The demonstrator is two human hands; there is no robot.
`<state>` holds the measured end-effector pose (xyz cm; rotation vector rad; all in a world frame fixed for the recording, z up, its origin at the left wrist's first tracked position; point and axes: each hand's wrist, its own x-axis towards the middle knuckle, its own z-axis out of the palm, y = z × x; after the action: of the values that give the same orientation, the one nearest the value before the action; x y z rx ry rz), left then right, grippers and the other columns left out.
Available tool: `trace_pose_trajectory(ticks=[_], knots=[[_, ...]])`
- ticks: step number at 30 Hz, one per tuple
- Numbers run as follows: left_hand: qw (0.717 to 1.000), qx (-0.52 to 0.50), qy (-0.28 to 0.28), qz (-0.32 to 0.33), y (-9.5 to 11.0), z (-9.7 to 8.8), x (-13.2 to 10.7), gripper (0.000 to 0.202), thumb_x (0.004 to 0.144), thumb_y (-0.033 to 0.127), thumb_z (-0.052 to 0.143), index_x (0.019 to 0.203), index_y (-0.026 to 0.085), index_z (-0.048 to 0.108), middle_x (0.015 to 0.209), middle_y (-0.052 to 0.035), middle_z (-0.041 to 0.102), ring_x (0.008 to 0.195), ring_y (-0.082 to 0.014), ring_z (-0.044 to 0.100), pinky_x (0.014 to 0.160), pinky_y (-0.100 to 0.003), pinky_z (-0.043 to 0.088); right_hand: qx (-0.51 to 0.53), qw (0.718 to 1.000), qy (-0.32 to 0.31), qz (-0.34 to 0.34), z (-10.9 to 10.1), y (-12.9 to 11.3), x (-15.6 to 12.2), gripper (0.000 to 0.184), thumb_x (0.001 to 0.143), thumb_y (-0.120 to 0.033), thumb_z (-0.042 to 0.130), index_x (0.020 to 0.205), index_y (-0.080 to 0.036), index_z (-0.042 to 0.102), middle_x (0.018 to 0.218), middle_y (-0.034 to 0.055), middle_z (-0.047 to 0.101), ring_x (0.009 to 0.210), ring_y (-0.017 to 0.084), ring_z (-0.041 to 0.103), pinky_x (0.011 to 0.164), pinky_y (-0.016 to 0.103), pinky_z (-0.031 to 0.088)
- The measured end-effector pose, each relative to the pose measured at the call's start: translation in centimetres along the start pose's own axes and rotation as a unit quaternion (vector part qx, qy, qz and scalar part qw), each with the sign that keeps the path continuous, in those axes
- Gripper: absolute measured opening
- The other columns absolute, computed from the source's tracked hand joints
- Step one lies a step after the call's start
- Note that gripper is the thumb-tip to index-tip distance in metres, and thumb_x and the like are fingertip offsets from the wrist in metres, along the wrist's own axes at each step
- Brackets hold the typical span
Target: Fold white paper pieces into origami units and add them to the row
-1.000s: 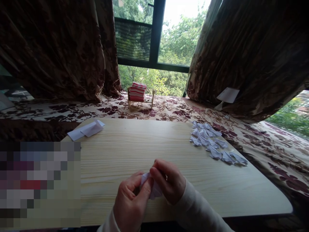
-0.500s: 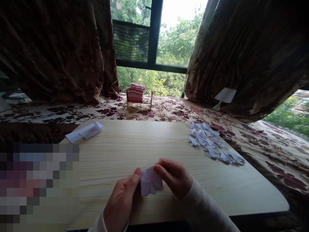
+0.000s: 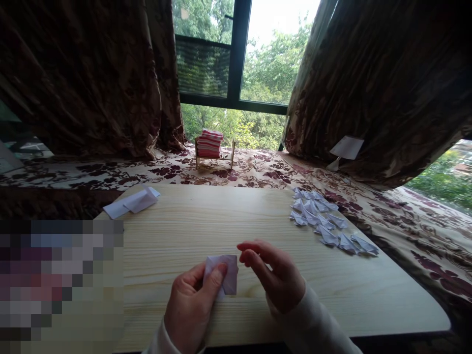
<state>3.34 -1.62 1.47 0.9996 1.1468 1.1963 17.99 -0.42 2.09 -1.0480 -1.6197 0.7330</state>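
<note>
The left hand (image 3: 190, 301) pinches the folded paper (image 3: 230, 274) beneath its thumb above the bench (image 3: 177, 231); the right hand (image 3: 277, 273), thumb and fingers slightly parted, sits just beside it.

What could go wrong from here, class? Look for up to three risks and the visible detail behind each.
1. The folded paper seems held by the left hand alone, so it might slip or its folds spring open if that grip loosens.
2. The small folded pieces reach close to the table's right edge; a passing sleeve could knock some off.
3. The paper strips, at the far left edge, might slide off if bumped.
</note>
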Motion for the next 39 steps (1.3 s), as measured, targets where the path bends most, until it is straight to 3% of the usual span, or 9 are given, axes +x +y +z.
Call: trace_pose_trajectory(ticks=[5, 11, 17, 21, 31, 39], knots=[[0.999, 0.011, -0.042, -0.001, 0.2, -0.3, 0.1, 0.025, 0.068, 0.035, 0.067, 0.082, 0.015, 0.073, 0.067, -0.0015, 0.070, 0.068, -0.0175, 0.061, 0.062, -0.020, 0.045, -0.056, 0.995, -0.057, -0.054, -0.6, -0.5, -0.1, 0.009, 0.073, -0.013, 0.057, 0.080, -0.015, 0.063, 0.067, 0.0024, 0.058, 0.058, 0.012, 0.054, 0.048, 0.021, 0.042], [0.994, 0.042, -0.094, 0.023, 0.4, -0.8, 0.4, 0.024, 0.074, 0.036, 0.061, 0.083, 0.016, 0.072, 0.069, -0.0015, 0.070, 0.070, -0.0169, 0.060, 0.064, -0.021, 0.045, -0.085, 0.995, -0.044, -0.040, -0.1, -0.5, 0.0, 0.007, 0.070, -0.010, 0.057, 0.066, -0.015, 0.059, 0.058, -0.0007, 0.053, 0.049, 0.009, 0.046, 0.046, 0.021, 0.039], [0.993, 0.080, -0.088, 0.007, 0.1, -1.1, 0.5, 0.023, 0.074, 0.032, 0.060, 0.081, 0.014, 0.072, 0.066, -0.0021, 0.068, 0.065, -0.0162, 0.057, 0.060, -0.022, 0.043, -0.078, 0.995, -0.053, -0.038, -0.1, -0.6, -0.3, 0.007, 0.071, -0.010, 0.056, 0.067, -0.015, 0.059, 0.058, -0.0005, 0.053, 0.050, 0.009, 0.047, 0.047, 0.020, 0.039], [0.990, 0.105, -0.091, 0.005, 0.4, -1.1, 0.6, 0.025, 0.072, 0.032, 0.059, 0.080, 0.012, 0.072, 0.063, -0.0029, 0.067, 0.064, -0.0175, 0.057, 0.059, -0.024, 0.042, -0.118, 0.989, -0.051, -0.071, 0.0, -0.8, -0.3, 0.010, 0.070, -0.008, 0.054, 0.071, -0.016, 0.060, 0.060, -0.0005, 0.054, 0.052, 0.009, 0.048, 0.047, 0.020, 0.038], [0.988, 0.101, -0.118, -0.009, 0.9, -1.0, 0.9, 0.025, 0.072, 0.033, 0.059, 0.077, 0.011, 0.072, 0.062, -0.0028, 0.065, 0.060, -0.0160, 0.053, 0.057, -0.024, 0.040, -0.321, 0.925, -0.057, -0.196, 0.0, -1.9, -0.2, 0.019, 0.080, -0.013, 0.048, 0.064, -0.019, 0.058, 0.055, 0.0004, 0.053, 0.054, 0.012, 0.044, 0.050, 0.024, 0.031], [0.991, 0.092, -0.102, 0.000, 1.2, -0.9, 0.8, 0.024, 0.072, 0.034, 0.060, 0.060, 0.013, 0.065, 0.058, 0.0005, 0.060, 0.058, -0.0123, 0.048, 0.055, -0.020, 0.037, -0.376, 0.888, -0.059, -0.258, -0.1, -2.2, -0.1, 0.029, 0.086, -0.014, 0.041, 0.062, -0.018, 0.057, 0.052, 0.0013, 0.049, 0.050, 0.013, 0.036, 0.049, 0.027, 0.025]])
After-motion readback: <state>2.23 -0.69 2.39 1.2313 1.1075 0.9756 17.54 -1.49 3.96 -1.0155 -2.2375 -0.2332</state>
